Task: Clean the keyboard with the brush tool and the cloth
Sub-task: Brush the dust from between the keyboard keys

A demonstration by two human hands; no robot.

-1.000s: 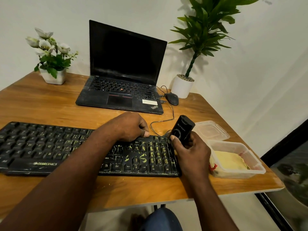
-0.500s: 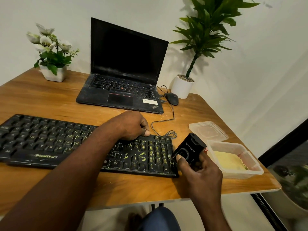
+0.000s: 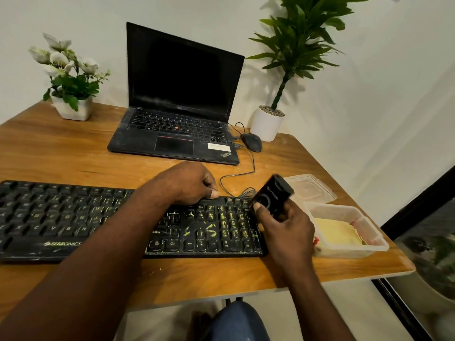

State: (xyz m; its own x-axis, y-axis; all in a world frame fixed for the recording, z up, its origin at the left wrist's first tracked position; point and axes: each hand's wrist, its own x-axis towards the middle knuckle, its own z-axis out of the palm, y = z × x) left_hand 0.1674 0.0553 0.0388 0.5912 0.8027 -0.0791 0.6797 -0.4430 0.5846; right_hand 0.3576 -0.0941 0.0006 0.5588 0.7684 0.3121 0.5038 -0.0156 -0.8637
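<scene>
- the black keyboard (image 3: 73, 217) lay flat, with yellow crumbs on its right keys.
- the left hand (image 3: 187, 183) gripped its far edge, fingers curled.
- the right hand (image 3: 285, 225) clamped the brush tool (image 3: 273, 195) above the keyboard's right end.
- the cloth (image 3: 337, 233) lay in an open tub (image 3: 369, 251).

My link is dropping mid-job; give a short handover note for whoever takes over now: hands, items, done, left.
Left hand: curled over the far edge of the keyboard, steadying it.
Right hand: holds the black brush tool above the keyboard's right end.
Cloth: yellow, in the open clear container at the right edge of the table.
Done: brush tool in hand; yellow grime covers the right-hand keys.
Left: brush the keys, then wipe with the cloth.
</scene>
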